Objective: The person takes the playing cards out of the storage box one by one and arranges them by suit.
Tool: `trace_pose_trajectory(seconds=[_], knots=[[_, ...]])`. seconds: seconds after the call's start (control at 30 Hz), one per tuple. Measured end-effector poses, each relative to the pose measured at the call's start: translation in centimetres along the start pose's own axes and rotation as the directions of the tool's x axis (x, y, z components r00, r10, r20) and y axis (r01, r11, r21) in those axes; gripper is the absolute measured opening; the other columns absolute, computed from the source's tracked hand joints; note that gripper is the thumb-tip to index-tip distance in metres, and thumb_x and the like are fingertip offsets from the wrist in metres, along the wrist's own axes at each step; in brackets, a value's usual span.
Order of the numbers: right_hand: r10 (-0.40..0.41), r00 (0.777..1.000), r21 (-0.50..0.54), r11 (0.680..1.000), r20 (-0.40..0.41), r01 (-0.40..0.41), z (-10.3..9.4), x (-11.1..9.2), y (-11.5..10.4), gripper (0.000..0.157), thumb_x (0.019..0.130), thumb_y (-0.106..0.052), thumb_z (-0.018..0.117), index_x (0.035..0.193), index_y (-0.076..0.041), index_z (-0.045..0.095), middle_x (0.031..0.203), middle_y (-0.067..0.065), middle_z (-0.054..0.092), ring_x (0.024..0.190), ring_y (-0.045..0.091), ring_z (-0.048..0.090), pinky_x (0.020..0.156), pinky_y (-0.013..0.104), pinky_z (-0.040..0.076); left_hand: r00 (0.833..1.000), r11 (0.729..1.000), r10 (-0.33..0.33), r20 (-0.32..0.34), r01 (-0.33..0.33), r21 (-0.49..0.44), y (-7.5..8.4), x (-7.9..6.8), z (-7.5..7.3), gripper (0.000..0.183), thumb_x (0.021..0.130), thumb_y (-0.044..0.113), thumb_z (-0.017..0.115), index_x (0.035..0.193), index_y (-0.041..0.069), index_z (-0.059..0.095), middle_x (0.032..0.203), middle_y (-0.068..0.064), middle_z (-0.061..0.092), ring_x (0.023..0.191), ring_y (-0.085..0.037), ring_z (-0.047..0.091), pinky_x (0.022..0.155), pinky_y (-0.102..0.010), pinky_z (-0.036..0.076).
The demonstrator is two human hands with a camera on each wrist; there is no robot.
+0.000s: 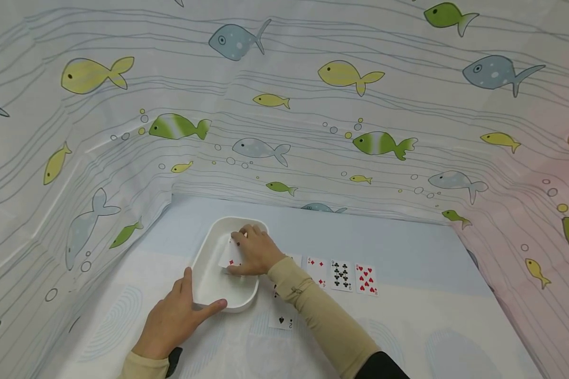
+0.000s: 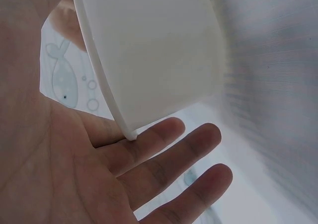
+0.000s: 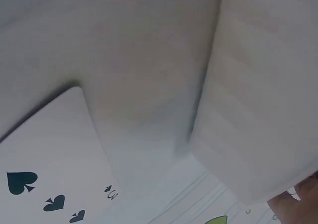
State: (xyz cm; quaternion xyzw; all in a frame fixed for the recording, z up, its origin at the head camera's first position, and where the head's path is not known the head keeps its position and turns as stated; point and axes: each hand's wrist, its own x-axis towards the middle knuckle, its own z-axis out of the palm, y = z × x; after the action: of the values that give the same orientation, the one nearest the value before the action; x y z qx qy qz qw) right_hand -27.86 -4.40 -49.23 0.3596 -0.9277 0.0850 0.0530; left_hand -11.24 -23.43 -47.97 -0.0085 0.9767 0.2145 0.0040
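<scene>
A white tray [image 1: 225,295] with rounded corners stands on the table, and its outer wall [image 2: 154,50] fills much of the left wrist view. My left hand [image 1: 173,310] touches the tray's near left corner, thumb at the near rim and extended fingers along the left side. Over the tray, my right hand [image 1: 257,252] pinches a playing card [image 1: 231,256] with red diamonds on it. The hand covers much of that card, so its value and any cards under it are hidden.
Right of the tray lie a diamonds card [image 1: 316,269], a clubs card [image 1: 341,276] and a hearts card [image 1: 366,280]. A spades card [image 1: 281,319] lies nearer, partly under the right sleeve [image 1: 322,321]. A fish-patterned curtain [image 1: 308,121] stands around the table.
</scene>
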Motion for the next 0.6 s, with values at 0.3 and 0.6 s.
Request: trace_pose_trajectory(seconds=[0.3, 0.6], knots=[[-0.039, 0.995, 0.032, 0.999, -0.091, 0.042, -2.3, -1.3, -0.7, 0.087, 0.077, -0.066, 0.074, 0.146, -0.016, 0.053, 0.136, 0.003, 0.050, 0.126, 0.020, 0.047, 0.106, 0.032, 0.041, 0.999, 1.000, -0.021, 0.028, 0.021, -0.002, 0.1, 0.0, -0.2, 0.131, 0.081, 0.086, 0.054, 0.153, -0.016, 0.016, 0.143, -0.037, 0.043, 0.113, -0.053, 0.058, 0.092, -0.065, 0.044], [-0.093, 0.979, 0.044, 0.994, -0.181, 0.103, -5.2, -3.2, -1.3, 0.085, 0.078, -0.062, 0.072, 0.145, -0.014, 0.052, 0.135, 0.004, 0.051, 0.115, 0.016, 0.049, 0.096, 0.029, 0.044, 0.999, 1.000, -0.020, 0.032, 0.020, -0.007, 0.1, 0.0, -0.3, 0.131, 0.081, 0.086, 0.054, 0.153, -0.016, 0.016, 0.143, -0.037, 0.043, 0.114, -0.053, 0.058, 0.092, -0.063, 0.045]])
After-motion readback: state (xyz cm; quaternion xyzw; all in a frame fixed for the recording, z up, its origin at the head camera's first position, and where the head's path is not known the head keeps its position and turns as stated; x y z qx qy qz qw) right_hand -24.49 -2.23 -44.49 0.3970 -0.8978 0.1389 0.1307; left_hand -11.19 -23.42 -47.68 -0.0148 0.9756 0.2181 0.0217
